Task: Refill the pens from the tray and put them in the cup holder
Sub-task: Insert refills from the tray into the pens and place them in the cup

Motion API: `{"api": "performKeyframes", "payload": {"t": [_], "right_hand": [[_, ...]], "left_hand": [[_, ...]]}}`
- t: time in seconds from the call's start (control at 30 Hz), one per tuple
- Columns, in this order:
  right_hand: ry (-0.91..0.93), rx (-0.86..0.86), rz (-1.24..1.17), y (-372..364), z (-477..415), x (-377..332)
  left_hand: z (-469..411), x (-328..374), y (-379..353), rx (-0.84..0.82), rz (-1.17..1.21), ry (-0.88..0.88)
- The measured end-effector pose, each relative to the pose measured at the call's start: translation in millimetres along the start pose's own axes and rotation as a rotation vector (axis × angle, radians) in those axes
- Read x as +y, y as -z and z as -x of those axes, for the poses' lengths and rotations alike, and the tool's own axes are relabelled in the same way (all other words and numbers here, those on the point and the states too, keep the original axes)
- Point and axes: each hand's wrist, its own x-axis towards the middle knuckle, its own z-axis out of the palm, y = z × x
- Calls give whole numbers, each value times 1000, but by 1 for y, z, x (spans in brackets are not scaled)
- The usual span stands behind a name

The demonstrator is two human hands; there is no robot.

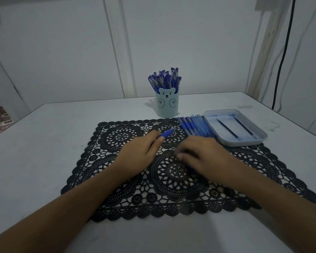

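Your surface [44,143] carries a black mat [117,198]. A tray [235,143] rests on the mat's far right corner. Your left hand [140,152] pinches a pen [169,132]. Your right hand [202,157] curls over the near end of a pen row [193,125], and its grip is unclear. The cup [167,106] stands behind the mat, full of pens. Two refills [226,128] lie in the tray.

Both bare forearms reach forward from the lower corners, palms down. The left hand [140,154] pinches a pen [169,132] between thumb and fingers. The right hand [199,156] is blurred, its fingers curled downward; what it grips is unclear.
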Motion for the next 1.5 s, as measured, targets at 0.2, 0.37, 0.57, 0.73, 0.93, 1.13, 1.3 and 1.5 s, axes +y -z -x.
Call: {"api": "performKeyframes", "payload": {"t": [0.2, 0.37, 0.57, 0.73, 0.93, 1.13, 1.3, 1.5], "right_hand": [[-264, 426, -760, 12, -7, 11], [-255, 438, -922, 8, -9, 10], [-255, 394, -942, 0, -10, 8], [-285, 262, -545, 0, -8, 11], [-207, 139, -208, 4, -6, 14], [-35, 123, -190, 8, -5, 19], [-71, 143, -239, 3, -3, 19], [-123, 26, -315, 9, -3, 22]], "left_hand": [[2, 5, 2, -57, -90, -29], [3, 6, 2, -57, -83, -34], [3, 6, 2, -63, -61, -71], [4, 3, 1, -50, -85, -113], [5, 2, 0, -23, -119, -198], [4, -1, -1, -20, -6, -184], [5, 0, -1, -9, -29, -247], [6, 2, -1, 15, -61, -245]]}}
